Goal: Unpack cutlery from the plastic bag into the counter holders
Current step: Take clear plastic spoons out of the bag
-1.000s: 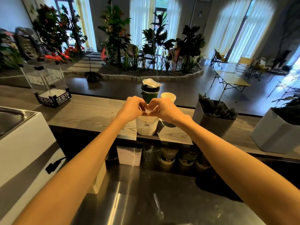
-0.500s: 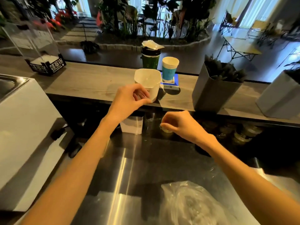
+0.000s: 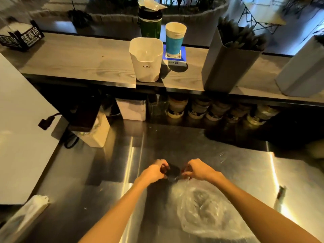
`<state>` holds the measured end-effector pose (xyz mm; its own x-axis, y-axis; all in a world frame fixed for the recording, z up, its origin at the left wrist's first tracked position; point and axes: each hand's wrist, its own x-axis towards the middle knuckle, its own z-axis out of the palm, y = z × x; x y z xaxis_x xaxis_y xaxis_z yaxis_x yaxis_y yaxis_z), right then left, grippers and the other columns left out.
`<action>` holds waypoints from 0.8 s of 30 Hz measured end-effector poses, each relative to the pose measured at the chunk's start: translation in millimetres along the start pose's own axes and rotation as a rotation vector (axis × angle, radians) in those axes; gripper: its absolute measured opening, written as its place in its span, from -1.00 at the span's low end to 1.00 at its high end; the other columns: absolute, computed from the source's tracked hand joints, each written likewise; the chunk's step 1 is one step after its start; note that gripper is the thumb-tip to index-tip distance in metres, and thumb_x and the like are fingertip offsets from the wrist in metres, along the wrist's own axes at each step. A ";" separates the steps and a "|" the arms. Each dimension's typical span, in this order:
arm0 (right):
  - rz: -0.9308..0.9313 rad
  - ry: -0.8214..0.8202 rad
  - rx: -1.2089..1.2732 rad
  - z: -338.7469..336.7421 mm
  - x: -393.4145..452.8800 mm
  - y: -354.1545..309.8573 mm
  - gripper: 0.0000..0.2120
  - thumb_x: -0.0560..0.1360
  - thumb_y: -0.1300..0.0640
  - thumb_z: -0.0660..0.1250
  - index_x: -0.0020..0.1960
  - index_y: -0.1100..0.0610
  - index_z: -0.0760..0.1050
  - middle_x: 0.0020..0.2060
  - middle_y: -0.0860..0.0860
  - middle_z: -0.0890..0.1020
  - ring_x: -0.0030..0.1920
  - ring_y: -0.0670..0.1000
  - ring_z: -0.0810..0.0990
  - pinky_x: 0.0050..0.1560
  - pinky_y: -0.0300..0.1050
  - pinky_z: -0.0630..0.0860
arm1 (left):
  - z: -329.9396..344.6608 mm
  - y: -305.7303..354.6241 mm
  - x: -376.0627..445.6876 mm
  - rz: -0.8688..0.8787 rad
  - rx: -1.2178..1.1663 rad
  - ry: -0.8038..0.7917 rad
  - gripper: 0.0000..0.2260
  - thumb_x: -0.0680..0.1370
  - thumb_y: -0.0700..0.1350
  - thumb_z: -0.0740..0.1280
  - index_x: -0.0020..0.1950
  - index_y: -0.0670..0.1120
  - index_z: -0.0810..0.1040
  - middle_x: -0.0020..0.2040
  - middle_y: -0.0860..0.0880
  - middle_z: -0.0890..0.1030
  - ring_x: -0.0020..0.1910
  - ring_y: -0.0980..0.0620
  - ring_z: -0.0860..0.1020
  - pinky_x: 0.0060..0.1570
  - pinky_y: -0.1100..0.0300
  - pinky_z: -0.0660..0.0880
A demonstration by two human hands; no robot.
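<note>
A dim café room opens out beyond the bar, with a raised planter bed [image 3: 175, 13] full of dark foliage and a folding table [image 3: 263, 16] over by the bright windows. Nearer in, a grey wood-grain counter [image 3: 78, 58] runs across, and below it a stainless steel worktop [image 3: 175, 141] throws back warm streaks of light.

On the wooden counter a white holder [image 3: 145, 60] stands upright, nothing showing inside it from here. Just behind it a dark green tumbler [image 3: 150, 23] stands with a crumpled wrapper on its lid, and a blue-and-white paper cup [image 3: 175, 39] sits on a blue card [image 3: 174, 57]. To the right, a tall grey holder [image 3: 226, 67] is crammed with dark cutlery [image 3: 240, 35]; a pale container [image 3: 303, 71] stands at the far edge. A row of jars [image 3: 213, 111] lines the shadowed shelf beneath the counter.

Down on the steel, a clear plastic bag [image 3: 203, 207] lies crumpled, its contents blurred. At its mouth, the left hand [image 3: 154, 171] and right hand [image 3: 198, 171] both have fingers curled tight, pinching the plastic on either side, with a dark shape between them that I cannot make out. A white bag [image 3: 33, 206] lies at the left edge beside a white appliance [image 3: 21, 137], and a small pen-like object [image 3: 280, 193] rests to the right.
</note>
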<state>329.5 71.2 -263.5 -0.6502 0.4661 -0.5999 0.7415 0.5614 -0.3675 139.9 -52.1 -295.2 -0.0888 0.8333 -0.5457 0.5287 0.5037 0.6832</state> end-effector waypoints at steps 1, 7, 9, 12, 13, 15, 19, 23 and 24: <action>0.013 -0.020 -0.014 2.9 -1.1 3.4 -0.85 0.54 0.01 0.44 0.00 0.09 0.67 -0.13 0.01 0.75 -0.13 -0.04 0.70 -0.02 -0.09 0.62 | 7.7 0.2 3.2 -0.008 0.016 0.013 -0.62 0.42 -0.26 0.54 0.22 -0.16 0.57 0.07 -0.16 0.61 -0.05 0.01 0.58 0.04 0.17 0.51; 0.036 -0.009 0.021 8.1 -6.6 10.7 -0.86 0.57 0.05 0.41 0.07 0.09 0.67 -0.19 -0.01 0.75 -0.17 -0.09 0.71 0.01 -0.07 0.66 | 38.1 4.0 13.8 -0.124 0.138 0.084 -0.53 0.46 -0.10 0.53 0.33 -0.06 0.51 0.40 -0.13 0.41 0.35 -0.12 0.45 0.23 0.19 0.41; 0.042 0.016 0.033 7.4 -6.4 10.6 -0.86 0.57 0.06 0.41 0.07 0.08 0.67 -0.20 -0.01 0.74 -0.17 -0.07 0.71 0.00 -0.07 0.66 | 44.2 -0.4 13.3 -0.099 0.178 0.122 -0.51 0.49 -0.08 0.50 0.39 -0.08 0.47 0.50 -0.16 0.30 0.46 -0.16 0.34 0.38 0.09 0.34; 0.043 0.065 0.037 7.0 -6.3 9.9 -0.89 0.54 0.07 0.42 0.03 0.04 0.68 -0.22 -0.03 0.70 -0.16 -0.03 0.69 0.00 0.00 0.66 | 45.9 1.1 12.9 -0.090 0.194 0.157 -0.65 0.51 -0.08 0.46 0.28 -0.08 0.56 0.46 -0.17 0.39 0.42 -0.18 0.38 0.39 0.04 0.37; 0.038 0.090 0.044 6.2 -6.3 9.6 -0.89 0.53 0.07 0.42 0.03 0.02 0.68 -0.19 -0.03 0.71 -0.15 -0.03 0.69 0.01 0.02 0.66 | 44.1 3.6 10.4 -0.087 0.178 0.172 -0.77 0.52 -0.11 0.45 0.16 -0.04 0.60 0.38 -0.15 0.48 0.33 -0.15 0.47 0.35 0.05 0.43; 0.015 0.157 0.079 1.8 -7.5 6.1 -0.87 0.52 0.08 0.45 0.06 0.02 0.67 -0.10 -0.03 0.71 -0.10 -0.05 0.68 0.03 0.00 0.65 | 39.3 6.6 6.8 -0.062 0.125 0.214 -0.88 0.52 -0.20 0.42 -0.02 0.01 0.59 0.13 -0.09 0.62 0.10 -0.07 0.59 0.23 0.04 0.53; -0.120 0.360 0.194 -27.0 -16.1 -18.0 -0.77 0.48 0.06 0.52 0.12 0.04 0.61 -0.02 -0.06 0.67 -0.07 -0.11 0.65 0.04 -0.09 0.62 | 0.8 33.5 -3.9 0.075 -0.055 0.359 -0.78 0.52 -0.28 0.44 0.15 -0.16 0.62 0.00 0.00 0.65 -0.04 0.13 0.60 0.09 0.29 0.44; -0.309 0.530 0.320 -74.2 -31.0 -61.7 -0.79 0.51 0.05 0.49 0.14 -0.05 0.60 -0.02 -0.16 0.67 -0.02 -0.18 0.64 0.03 -0.19 0.61 | -77.3 82.4 -33.6 0.305 -0.100 0.502 -0.89 0.48 -0.17 0.51 0.00 -0.06 0.72 -0.09 0.06 0.69 -0.16 0.24 0.62 -0.10 0.32 0.55; -0.344 0.572 0.335 -88.8 -35.9 -74.4 -0.80 0.52 0.05 0.48 0.14 -0.05 0.61 -0.03 -0.16 0.67 -0.02 -0.19 0.64 0.02 -0.19 0.61 | -97.0 93.8 -43.9 0.360 -0.101 0.537 -0.89 0.48 -0.13 0.52 0.00 -0.05 0.71 -0.10 0.07 0.69 -0.14 0.21 0.63 -0.09 0.32 0.57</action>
<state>283.0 73.4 -151.5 -0.7717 0.6357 0.0180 0.4317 0.5444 -0.7192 111.5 -19.3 -160.1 -0.3442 0.9385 0.0261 0.5246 0.1692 0.8344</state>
